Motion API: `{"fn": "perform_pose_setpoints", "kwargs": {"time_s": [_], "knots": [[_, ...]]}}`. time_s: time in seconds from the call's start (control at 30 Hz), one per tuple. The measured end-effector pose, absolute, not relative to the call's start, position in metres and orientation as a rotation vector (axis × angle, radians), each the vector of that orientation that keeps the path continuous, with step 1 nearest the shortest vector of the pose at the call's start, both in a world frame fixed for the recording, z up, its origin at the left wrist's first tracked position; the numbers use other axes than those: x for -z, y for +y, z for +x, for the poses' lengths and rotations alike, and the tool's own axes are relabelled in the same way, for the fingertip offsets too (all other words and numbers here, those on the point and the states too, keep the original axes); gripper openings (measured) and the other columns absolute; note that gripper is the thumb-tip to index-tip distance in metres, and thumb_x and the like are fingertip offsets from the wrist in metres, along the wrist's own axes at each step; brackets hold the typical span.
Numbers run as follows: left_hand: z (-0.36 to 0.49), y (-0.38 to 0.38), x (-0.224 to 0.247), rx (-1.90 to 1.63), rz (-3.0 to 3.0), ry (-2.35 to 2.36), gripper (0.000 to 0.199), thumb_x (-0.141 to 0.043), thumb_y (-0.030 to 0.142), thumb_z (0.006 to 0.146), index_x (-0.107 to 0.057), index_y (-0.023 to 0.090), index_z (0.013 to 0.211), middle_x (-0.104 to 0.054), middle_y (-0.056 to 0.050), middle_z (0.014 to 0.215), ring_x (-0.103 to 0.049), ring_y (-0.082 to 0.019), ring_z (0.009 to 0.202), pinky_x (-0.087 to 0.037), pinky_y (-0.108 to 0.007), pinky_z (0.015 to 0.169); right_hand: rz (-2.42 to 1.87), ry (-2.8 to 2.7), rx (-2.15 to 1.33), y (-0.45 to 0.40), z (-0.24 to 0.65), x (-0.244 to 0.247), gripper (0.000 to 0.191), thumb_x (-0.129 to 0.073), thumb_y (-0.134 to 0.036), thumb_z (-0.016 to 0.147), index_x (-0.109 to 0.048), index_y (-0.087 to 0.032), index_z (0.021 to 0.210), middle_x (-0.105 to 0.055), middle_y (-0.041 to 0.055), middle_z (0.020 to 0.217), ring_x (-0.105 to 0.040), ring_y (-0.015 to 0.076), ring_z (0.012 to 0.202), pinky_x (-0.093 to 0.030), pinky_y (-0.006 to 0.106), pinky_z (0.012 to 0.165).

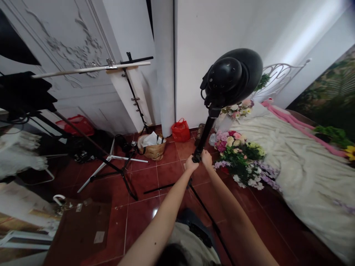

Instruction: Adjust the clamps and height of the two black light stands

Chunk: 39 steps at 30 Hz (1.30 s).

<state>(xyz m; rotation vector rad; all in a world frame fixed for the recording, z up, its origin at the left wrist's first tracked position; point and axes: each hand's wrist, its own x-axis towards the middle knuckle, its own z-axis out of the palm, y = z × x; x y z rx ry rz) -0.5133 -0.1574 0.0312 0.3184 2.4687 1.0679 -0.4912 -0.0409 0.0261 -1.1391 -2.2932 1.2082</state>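
Both hands are up in front of me on a black light stand (205,136), just at a collar on its pole. My left hand (191,163) wraps the left side of the collar. Against the right side, my right hand (206,159) has its fingers closed, partly hidden by the pole. At the pole's top sits a studio light (224,74) with a round black dish, tilted away from me. The stand's thin legs (205,207) spread over the floor by my feet.
A bed (288,162) and bunches of artificial flowers (233,144) lie to the right. Ahead are a red bag (181,130) and a woven basket (154,149). Other stands (116,168) spread their legs at left, beside a brown flat box (80,229).
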Motion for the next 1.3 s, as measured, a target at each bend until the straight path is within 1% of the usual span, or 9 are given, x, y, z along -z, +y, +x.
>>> {"fn": "perform_pose_setpoints", "kwargs": {"time_s": [0.17, 0.33, 0.47, 0.57, 0.67, 0.8, 0.97, 1.1, 1.3], "knots": [[-0.503, -0.171, -0.030, -1.110, 0.437, 2.458, 0.039, -0.061, 0.027, 0.071, -0.055, 0.027, 0.110, -0.066, -0.005, 0.106, -0.061, -0.022, 0.099, -0.046, -0.031, 0.082, -1.056, -1.923, -1.579, -0.078, -0.434, -0.002, 0.038, -0.034, -0.051, 0.083, -0.054, -0.019, 0.091, -0.065, 0.0063, 0.070, -0.059, 0.0176, 0.053, -0.045, 0.028, 0.050], [-0.474, -0.211, -0.005, -1.147, 0.474, 2.526, 0.048, -0.056, 0.019, 0.075, -0.048, 0.024, 0.123, -0.058, -0.008, 0.120, -0.055, -0.018, 0.109, -0.044, -0.028, 0.089, -1.171, -1.710, -2.044, -0.151, -0.333, 0.049, 0.027, -0.048, -0.045, 0.074, -0.055, -0.019, 0.080, -0.063, 0.0035, 0.059, -0.055, 0.0148, 0.042, -0.042, 0.026, 0.042], [-0.434, -0.243, 0.040, -1.033, 0.496, 2.304, 0.027, -0.056, 0.015, 0.075, -0.061, 0.020, 0.101, -0.065, -0.006, 0.100, -0.061, -0.015, 0.094, -0.045, -0.027, 0.087, -1.458, -1.308, -2.116, -0.216, -0.250, 0.090, 0.024, -0.055, -0.043, 0.069, -0.057, -0.019, 0.074, -0.061, 0.0028, 0.053, -0.054, 0.0146, 0.041, -0.039, 0.023, 0.041], [-0.390, -0.257, 0.075, -1.010, 0.470, 1.952, 0.015, -0.053, 0.010, 0.076, -0.063, 0.015, 0.085, -0.067, -0.004, 0.079, -0.062, -0.012, 0.073, -0.048, -0.026, 0.076, -1.650, -1.004, -2.117, -0.254, -0.189, 0.111, 0.026, -0.060, -0.041, 0.063, -0.058, -0.017, 0.074, -0.064, 0.0039, 0.056, -0.057, 0.0142, 0.044, -0.040, 0.022, 0.043], [-0.333, -0.264, 0.097, -0.945, 0.484, 1.769, 0.011, -0.051, 0.010, 0.077, -0.061, 0.011, 0.076, -0.063, -0.002, 0.065, -0.058, -0.009, 0.056, -0.049, -0.024, 0.065, -1.703, -0.683, -2.034, -0.276, -0.129, 0.122, 0.026, -0.059, -0.039, 0.062, -0.059, -0.017, 0.076, -0.065, 0.0036, 0.058, -0.059, 0.0138, 0.047, -0.042, 0.022, 0.046], [-0.252, -0.266, 0.108, -0.811, 0.507, 1.615, 0.007, -0.056, 0.013, 0.073, -0.059, 0.010, 0.067, -0.057, 0.001, 0.053, -0.054, -0.009, 0.048, -0.047, -0.024, 0.059, -1.629, -0.334, -1.807, -0.285, -0.057, 0.118, 0.026, -0.060, -0.036, 0.063, -0.059, -0.018, 0.082, -0.067, 0.0026, 0.065, -0.062, 0.0140, 0.053, -0.045, 0.022, 0.050], [-0.164, -0.256, 0.106, -0.651, 0.687, 1.459, 0.007, -0.057, 0.014, 0.072, -0.058, 0.012, 0.066, -0.057, 0.000, 0.053, -0.056, -0.011, 0.051, -0.046, -0.024, 0.058, -1.464, -0.015, -1.574, -0.284, 0.014, 0.092, 0.026, -0.060, -0.031, 0.065, -0.059, -0.017, 0.087, -0.069, 0.0023, 0.068, -0.061, 0.0104, 0.050, -0.044, 0.019, 0.048], [-0.096, -0.234, 0.094, -0.506, 0.811, 1.463, 0.009, -0.061, 0.017, 0.073, -0.058, 0.012, 0.066, -0.055, 0.001, 0.051, -0.055, -0.009, 0.049, -0.045, -0.022, 0.056, -1.427, 0.017, -1.382, -0.275, 0.083, 0.067, 0.025, -0.061, -0.031, 0.068, -0.059, -0.016, 0.088, -0.069, 0.0023, 0.067, -0.061, 0.0095, 0.049, -0.042, 0.017, 0.045], [0.027, -0.207, 0.062, -0.367, 0.937, 1.406, 0.005, -0.059, 0.014, 0.076, -0.058, 0.012, 0.071, -0.058, 0.001, 0.054, -0.048, -0.005, 0.040, -0.038, -0.018, 0.048, -1.303, 0.097, -1.008, -0.240, 0.255, 0.003, 0.017, -0.051, -0.034, 0.082, -0.055, -0.018, 0.085, -0.066, -0.0010, 0.059, -0.057, 0.0078, 0.043, -0.041, 0.016, 0.041]]}}
